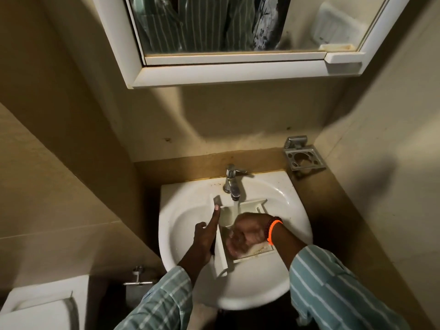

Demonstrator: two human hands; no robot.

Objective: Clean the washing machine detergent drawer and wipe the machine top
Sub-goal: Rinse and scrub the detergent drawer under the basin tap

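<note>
- Drawer (pixel 247 254) lies in the sink (pixel 188 198), tilted, its far end under the tap (pixel 232 184), where a thin stream of water falls into a compartment.
- Left hand (pixel 204 234) steadies it along the front panel, forefinger stretched straight up the edge and the other fingers curled at the panel's side; it seems a light hold, not a firm grip.
- Right hand (pixel 247 232) is bunched down inside a compartment, apparently rubbing; whether it holds a cloth or brush I cannot tell.
- Risk: wet plastic under scrubbing pressure could slip from that light left hold and knock against the sink or tap.
- Risk: water striking the tilted tray may splash over the rim onto the sleeves (pixel 333 282), which sit close to the bowl.
- Brownish grime shows in the near compartment; a hasty rinse would likely leave it.
- Around: a mirror cabinet (pixel 238 67) overhead, a metal holder (pixel 303 157) on the wall to the right, a toilet tank (pixel 42 308) lower left.
- The tap spout crowds the drawer's far end, leaving little room to turn it.
</note>
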